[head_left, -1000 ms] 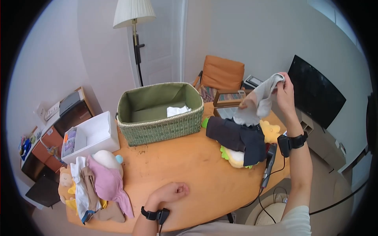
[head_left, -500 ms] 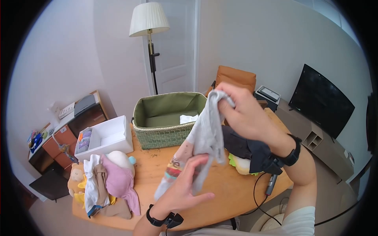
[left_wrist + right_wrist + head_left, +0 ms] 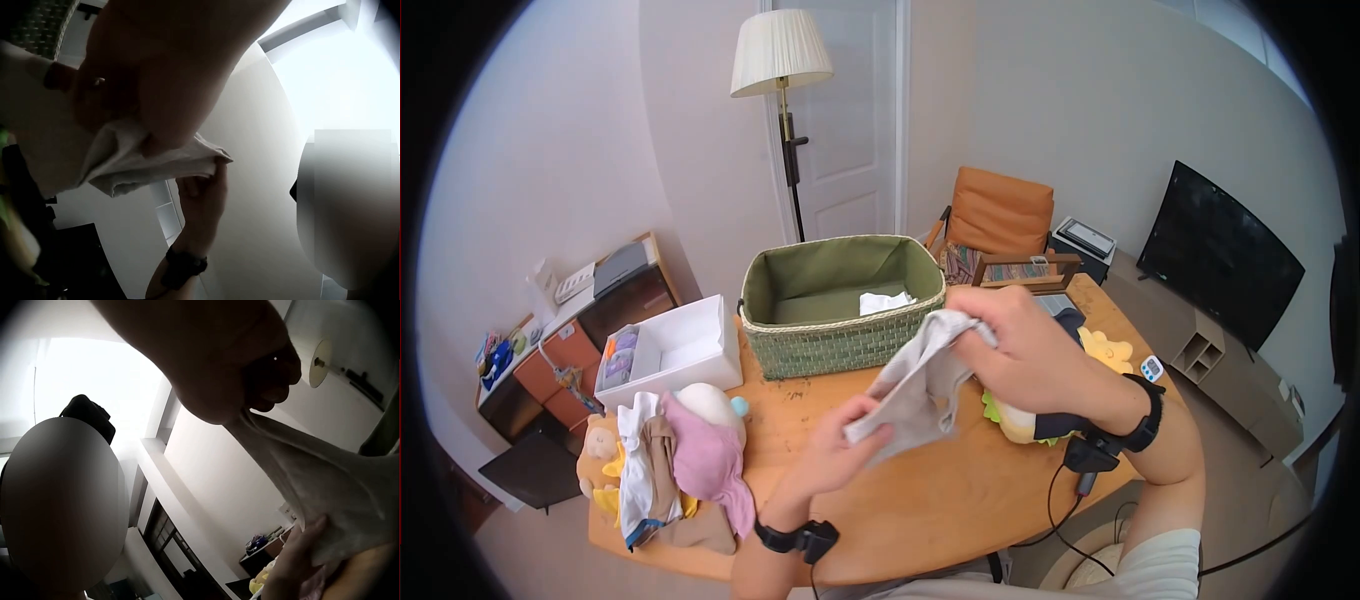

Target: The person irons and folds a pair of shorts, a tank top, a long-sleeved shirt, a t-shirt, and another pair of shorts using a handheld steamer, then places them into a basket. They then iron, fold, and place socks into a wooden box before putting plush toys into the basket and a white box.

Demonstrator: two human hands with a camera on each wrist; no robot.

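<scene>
Gripped at both ends, the grey cloth (image 3: 925, 395) hangs in the air above the table (image 3: 880, 520), in front of the basket. We find the left hand (image 3: 840, 455) closed on its lower edge, thumb and fingers pinching the fabric, and the right hand (image 3: 1025, 345) with fingers curled round its upper edge. We note a black band on each wrist.

On the table, to the left, we record a pink cloth (image 3: 705, 445), a white shirt (image 3: 635, 465) and a brown cloth (image 3: 662, 465) lying over plush toys, a bear (image 3: 600, 450) among them. To the right, partly hidden by the right arm, we see a dark cloth (image 3: 1058, 428) against a plush with a green frill (image 3: 992, 408); a yellow plush (image 3: 1106, 350) and a small timer (image 3: 1152, 368) lie beyond.

Further back we observe the green-lined basket (image 3: 840, 350), holding a white cloth (image 3: 885, 302), and just beside it a white box (image 3: 675, 350) with purple items inside. Behind these stand an orange chair (image 3: 1000, 215), a lamp (image 3: 782, 55) near a door (image 3: 845, 150), and, at right, a black screen (image 3: 1222, 260).
</scene>
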